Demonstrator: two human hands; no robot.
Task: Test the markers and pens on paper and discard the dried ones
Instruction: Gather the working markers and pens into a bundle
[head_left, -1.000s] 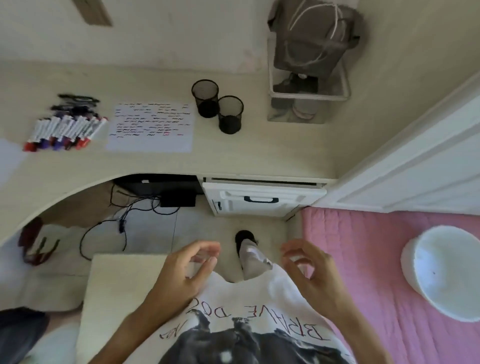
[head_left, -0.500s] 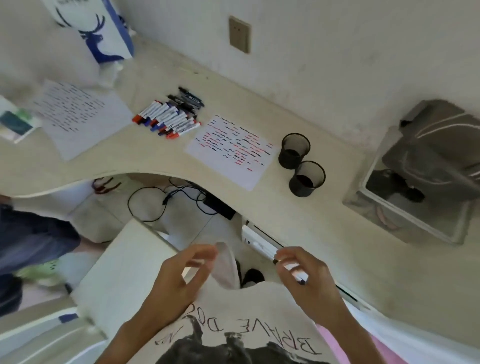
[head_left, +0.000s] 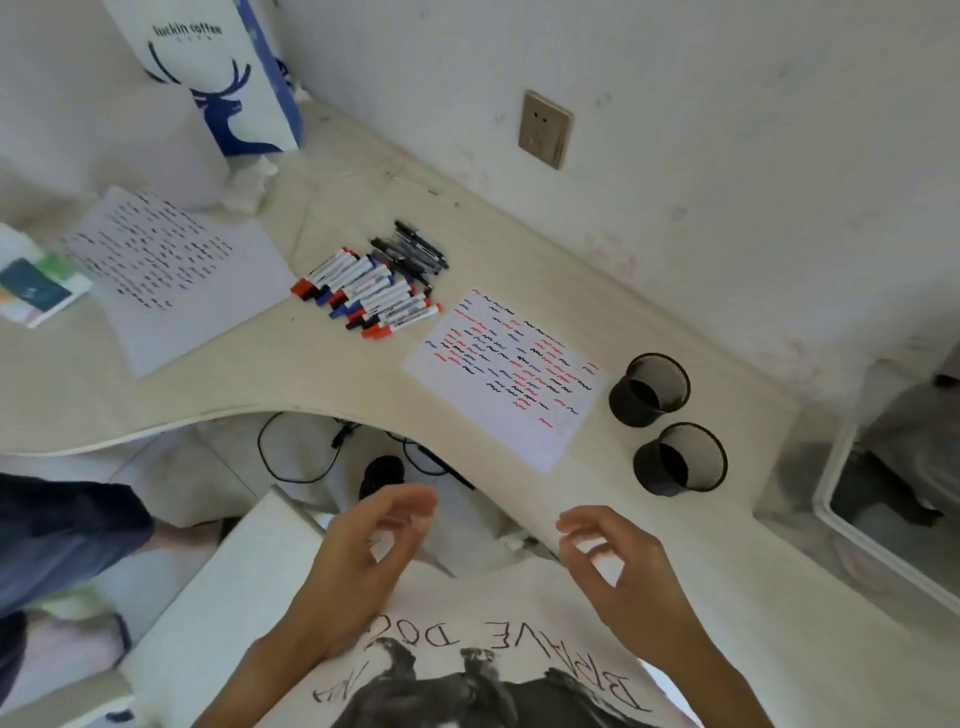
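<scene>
Markers (head_left: 366, 291) are laid side by side on the desk (head_left: 649, 525), long axes running lower-left to upper-right, with dark pens (head_left: 413, 252) piled just behind. Both the left hand (head_left: 363, 551) and right hand (head_left: 618, 566) are held loosely curled, empty, above the lap. Two scribbled sheets are counted, one (head_left: 506, 374) beside two mesh cups (head_left: 649, 389).

A pale, curved tabletop (head_left: 156, 395) runs along a scuffed white wall (head_left: 727, 130) bearing a beige socket plate (head_left: 544, 129). Under the tabletop's cut-out edge, black cables (head_left: 296, 452) loop over a light tiled floor (head_left: 182, 478). Soft daylight falls evenly, leaving faint shadows.
</scene>
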